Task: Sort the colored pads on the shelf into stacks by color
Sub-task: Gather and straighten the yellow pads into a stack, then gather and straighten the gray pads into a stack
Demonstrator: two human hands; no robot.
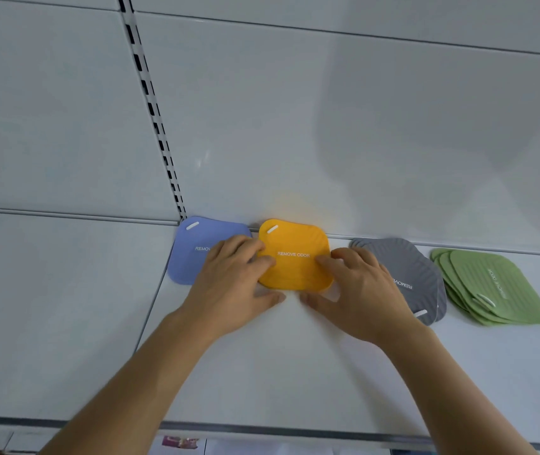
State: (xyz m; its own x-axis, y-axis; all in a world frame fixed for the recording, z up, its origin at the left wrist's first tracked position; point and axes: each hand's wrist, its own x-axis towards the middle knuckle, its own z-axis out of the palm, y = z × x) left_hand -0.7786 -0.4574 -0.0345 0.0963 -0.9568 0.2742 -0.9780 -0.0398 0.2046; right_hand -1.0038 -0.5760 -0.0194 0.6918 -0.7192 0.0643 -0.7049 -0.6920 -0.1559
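Observation:
Four groups of pads lie in a row at the back of the white shelf (294,372). A blue pad (193,251) is at the left, then a yellow stack (294,267), a grey stack (406,267) and a fanned green stack (491,290). My left hand (235,284) lies partly over the blue pad, its fingertips on the yellow stack's left edge. My right hand (360,290) touches the yellow stack's right edge and covers part of the grey stack. Both thumbs rest on the shelf in front of the yellow stack.
A white back panel rises behind the pads, with a slotted upright (153,103) at the left. The shelf's front edge (262,428) runs along the bottom. A neighbouring shelf section (48,307) lies to the left.

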